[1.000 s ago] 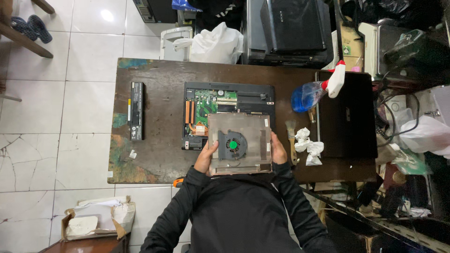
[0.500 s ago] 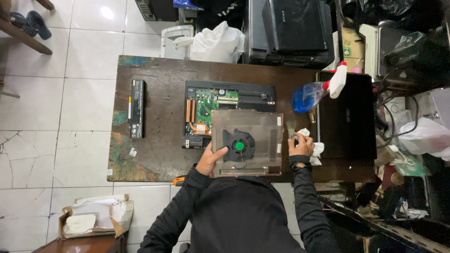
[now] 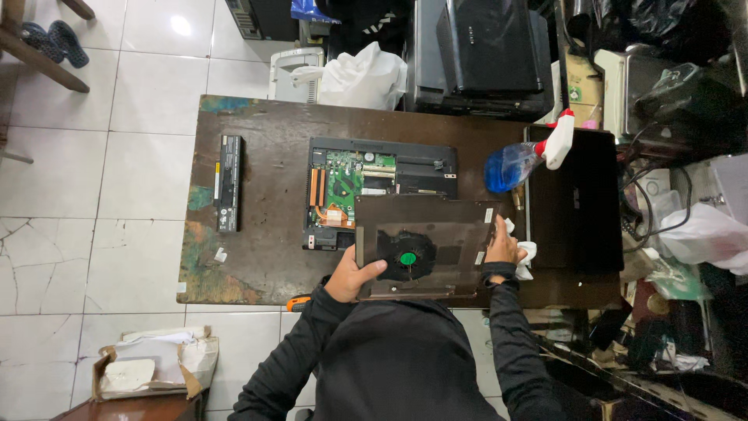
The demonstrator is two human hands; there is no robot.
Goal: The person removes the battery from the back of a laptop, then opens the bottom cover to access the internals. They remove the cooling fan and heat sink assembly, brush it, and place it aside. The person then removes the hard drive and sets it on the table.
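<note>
So the cover panel [image 3: 427, 248] with the fan [image 3: 405, 257] sits low-centre in the frame, overlapping the open laptop [image 3: 366, 175] on the desk [image 3: 265, 257]. Left hand [image 3: 352, 277] grips its lower left edge, same as half a second ago. Right hand [image 3: 501, 248] has slid up the right edge, clutching the white cloth [image 3: 523, 253]. Panel looks shifted slightly right since.

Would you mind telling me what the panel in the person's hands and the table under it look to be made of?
The panel with its round black fan looks like moulded plastic with a dull brownish-grey, faintly sheened face. The table seems to be dark stained wood, since its worn edges show lighter, patchy bare spots.
</note>
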